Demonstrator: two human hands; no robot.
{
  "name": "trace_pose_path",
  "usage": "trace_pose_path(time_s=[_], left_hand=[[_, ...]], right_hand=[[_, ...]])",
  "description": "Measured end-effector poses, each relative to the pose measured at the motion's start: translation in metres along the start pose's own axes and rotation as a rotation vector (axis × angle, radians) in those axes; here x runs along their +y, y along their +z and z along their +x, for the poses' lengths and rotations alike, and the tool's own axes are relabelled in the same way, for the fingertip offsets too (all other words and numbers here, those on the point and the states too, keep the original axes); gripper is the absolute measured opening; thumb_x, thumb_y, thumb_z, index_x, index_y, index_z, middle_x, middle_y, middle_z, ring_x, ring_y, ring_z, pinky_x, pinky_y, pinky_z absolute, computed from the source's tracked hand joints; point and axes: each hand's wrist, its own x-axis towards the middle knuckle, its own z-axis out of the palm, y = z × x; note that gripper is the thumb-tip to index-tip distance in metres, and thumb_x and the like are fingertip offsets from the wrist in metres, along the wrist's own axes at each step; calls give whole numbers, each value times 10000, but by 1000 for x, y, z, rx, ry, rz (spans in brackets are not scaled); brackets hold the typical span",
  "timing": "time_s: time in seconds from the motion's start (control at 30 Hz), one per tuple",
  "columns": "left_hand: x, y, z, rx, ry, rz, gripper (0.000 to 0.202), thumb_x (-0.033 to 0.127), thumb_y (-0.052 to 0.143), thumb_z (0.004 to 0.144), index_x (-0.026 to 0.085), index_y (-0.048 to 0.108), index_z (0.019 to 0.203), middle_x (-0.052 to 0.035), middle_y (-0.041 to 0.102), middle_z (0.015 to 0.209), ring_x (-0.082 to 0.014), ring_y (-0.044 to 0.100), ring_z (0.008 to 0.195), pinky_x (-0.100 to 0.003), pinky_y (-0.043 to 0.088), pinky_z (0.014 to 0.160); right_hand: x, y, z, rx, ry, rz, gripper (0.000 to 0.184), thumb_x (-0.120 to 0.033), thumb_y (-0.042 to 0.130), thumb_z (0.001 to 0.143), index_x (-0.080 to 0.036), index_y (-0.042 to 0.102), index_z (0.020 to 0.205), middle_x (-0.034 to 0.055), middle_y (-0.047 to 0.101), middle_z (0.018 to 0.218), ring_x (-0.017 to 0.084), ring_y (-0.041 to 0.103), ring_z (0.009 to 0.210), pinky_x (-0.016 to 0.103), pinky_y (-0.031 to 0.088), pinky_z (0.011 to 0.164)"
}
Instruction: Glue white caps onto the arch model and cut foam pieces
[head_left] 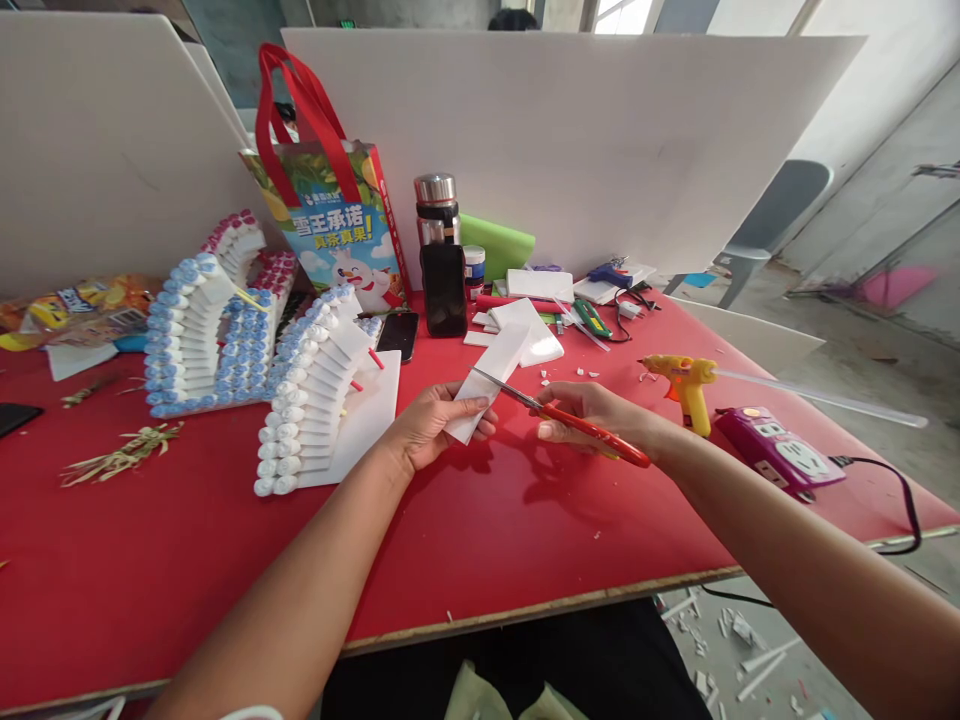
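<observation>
My left hand (429,424) is closed on a white foam strip (491,375), holding it up over the red table (225,560). Red-handled scissors (570,420) are gripped in my right hand (600,412), and their blades meet the strip's right edge. More white foam pieces (536,340) lie just beyond the strip.
White-and-blue tube models (202,340) and a white one (315,400) stand at left. A yellow glue gun (686,385) and purple power strip (780,452) sit at right. A gift bag (330,210), flask (436,205), phones (444,290) and white boards (600,150) stand behind.
</observation>
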Motion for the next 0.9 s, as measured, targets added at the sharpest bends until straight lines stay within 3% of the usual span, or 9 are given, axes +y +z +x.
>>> trace_pose_path(time_s=[0.27,0.6,0.7,0.8,0.9], left_hand=[[0,-1,1,-2,-6,3,190,176,797,739,95,704,884,-79,733,733,-140,685,604,-224,554,590],[1,-3,2,3,1,21,183,206,795,752,106,695,868,-82,732,772,-143,686,622,-245,566,631],[3,-3,3,61,70,-65,271,277,761,800,111,693,1003,-125,747,949,-201,729,803,-313,590,773],[6,-3,6,123,205,-162,303,370,705,851,126,679,1029,-137,732,1068,-255,699,1036,-365,559,925],[7,-2,9,134,384,-121,330,376,685,862,174,649,1120,-101,701,1199,-260,623,1203,-372,504,1028]], right_hand=[[3,3,2,-22,26,131,537,-583,818,659,-186,603,950,-75,467,571,61,366,406,237,246,412],[6,11,2,97,45,108,564,-686,743,678,-206,590,931,-70,451,550,72,332,352,248,219,377],[12,7,4,247,44,-98,540,-713,680,724,-218,590,919,-47,491,553,102,389,389,262,273,419],[15,2,-1,424,36,-510,479,-674,635,780,-229,609,957,16,603,659,162,503,528,274,323,495],[15,-1,-7,465,120,-865,381,-575,554,855,-248,619,1041,55,647,722,219,566,614,279,285,505]])
